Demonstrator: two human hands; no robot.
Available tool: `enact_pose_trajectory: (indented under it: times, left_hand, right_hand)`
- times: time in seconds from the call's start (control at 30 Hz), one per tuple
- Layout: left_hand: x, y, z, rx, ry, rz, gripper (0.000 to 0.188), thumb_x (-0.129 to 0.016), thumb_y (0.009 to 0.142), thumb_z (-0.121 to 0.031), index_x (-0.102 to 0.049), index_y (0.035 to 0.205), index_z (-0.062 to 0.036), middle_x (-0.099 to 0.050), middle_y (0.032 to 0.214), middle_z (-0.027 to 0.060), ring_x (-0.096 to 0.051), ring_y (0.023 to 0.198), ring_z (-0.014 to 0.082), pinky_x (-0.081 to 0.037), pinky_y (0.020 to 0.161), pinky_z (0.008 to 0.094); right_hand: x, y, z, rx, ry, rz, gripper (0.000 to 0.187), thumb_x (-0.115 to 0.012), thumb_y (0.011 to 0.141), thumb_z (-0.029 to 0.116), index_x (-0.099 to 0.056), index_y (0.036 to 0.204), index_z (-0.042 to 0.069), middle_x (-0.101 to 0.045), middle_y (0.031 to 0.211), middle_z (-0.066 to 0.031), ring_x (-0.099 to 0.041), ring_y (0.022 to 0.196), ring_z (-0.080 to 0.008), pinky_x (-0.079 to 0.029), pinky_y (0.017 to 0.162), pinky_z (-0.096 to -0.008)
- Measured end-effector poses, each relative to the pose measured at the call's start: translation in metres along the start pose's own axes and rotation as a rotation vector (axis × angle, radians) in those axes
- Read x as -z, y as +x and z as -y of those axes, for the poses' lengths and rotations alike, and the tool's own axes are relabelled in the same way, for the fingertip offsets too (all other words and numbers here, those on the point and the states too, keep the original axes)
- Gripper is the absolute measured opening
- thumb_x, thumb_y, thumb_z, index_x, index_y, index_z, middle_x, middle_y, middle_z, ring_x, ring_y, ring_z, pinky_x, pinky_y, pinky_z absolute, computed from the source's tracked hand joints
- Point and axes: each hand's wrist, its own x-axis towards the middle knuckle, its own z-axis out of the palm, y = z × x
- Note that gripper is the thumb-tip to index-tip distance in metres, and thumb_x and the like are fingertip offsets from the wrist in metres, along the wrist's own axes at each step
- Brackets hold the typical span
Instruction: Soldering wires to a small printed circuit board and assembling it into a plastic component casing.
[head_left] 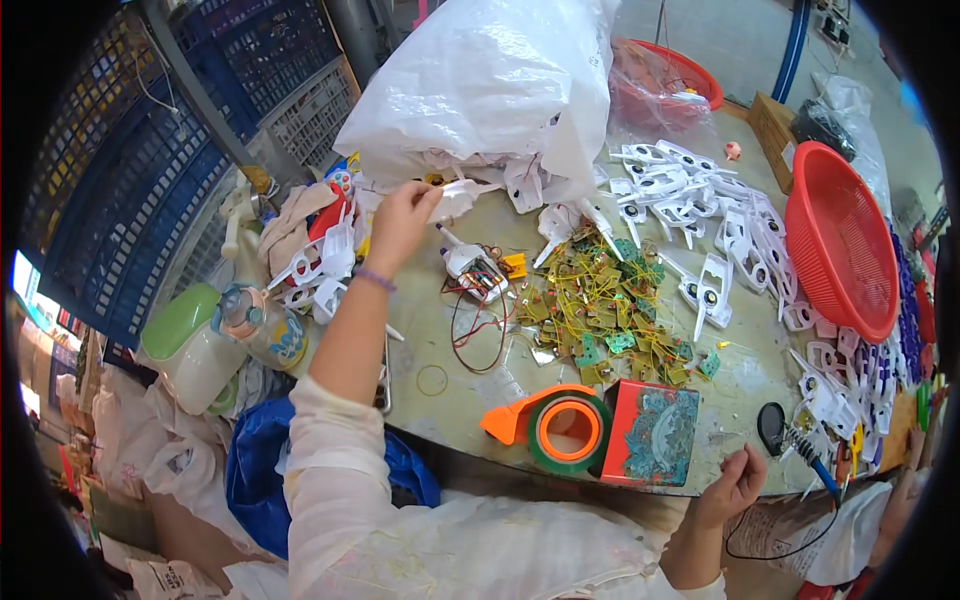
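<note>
My left hand (402, 228) reaches forward over the table, its fingers pinched on a white plastic shell (458, 200) below the mouth of a big white sack (490, 85). Just in front of it lies a white plastic assembly with wires (478, 272), red and black leads trailing from it. My right hand (735, 487) is at the table's front edge with curled fingers; whether anything is inside them is hidden. Beside it are a soldering iron (822, 472) with a blue grip and a red box (652, 435). A heap of small circuit boards (600, 310) with yellow wires fills the middle.
An orange tape dispenser (565, 428) stands at the front edge. White plastic parts (700, 200) are piled along the right, by a tilted red basket (845, 240). A clear bottle (262, 325) and a green-and-white container (185, 335) stand left. Blue crates (130, 250) rise beyond.
</note>
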Motion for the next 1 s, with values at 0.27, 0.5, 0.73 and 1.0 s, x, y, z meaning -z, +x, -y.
enact_pose_trajectory:
  times: [0.27,0.5,0.73,1.0]
  left_hand:
    - [0.027,-0.135,-0.104,0.384,-1.202,0.426,0.026,-0.058,0.094,-0.024,-0.051,0.114,-0.0107,-0.061,0.102,0.0007,-0.063,0.090,0.0120,-0.053,0.076,0.0295]
    - [0.002,-0.247,-0.132,0.530,-1.406,0.193,0.023,-0.054,0.095,-0.014,-0.049,0.115,-0.0028,-0.060,0.104,0.0077,-0.060,0.096,0.0154,-0.050,0.085,0.0298]
    - [-0.007,-0.292,-0.125,0.391,-0.916,0.431,0.038,-0.064,0.087,-0.004,-0.050,0.122,-0.0012,-0.063,0.104,0.0084,-0.061,0.092,0.0117,-0.049,0.080,0.0250]
    - [0.002,-0.293,-0.123,0.231,-0.372,0.452,0.040,-0.074,0.079,-0.010,-0.060,0.115,-0.0006,-0.060,0.068,0.0004,-0.051,0.057,0.0034,-0.043,0.053,0.0193]
  right_hand:
    - [-0.098,0.021,0.111,0.500,-0.045,0.717,0.034,-0.070,0.075,0.000,-0.060,0.106,0.004,-0.064,0.085,-0.0102,-0.061,0.066,-0.0257,-0.050,0.056,-0.0342]
    - [-0.118,0.002,0.112,0.497,0.090,0.929,0.032,-0.065,0.076,0.003,-0.061,0.107,0.007,-0.062,0.090,-0.0091,-0.062,0.076,-0.0267,-0.051,0.061,-0.0348]
    - [-0.092,0.017,0.085,0.357,-0.112,0.933,0.018,-0.068,0.077,0.007,-0.064,0.095,0.007,-0.064,0.086,-0.0087,-0.061,0.083,-0.0290,-0.048,0.074,-0.0390]
    - [-0.071,0.082,0.048,0.234,-0.210,0.647,0.026,-0.070,0.076,0.017,-0.064,0.097,0.004,-0.063,0.088,-0.0115,-0.057,0.084,-0.0309,-0.045,0.076,-0.0400]
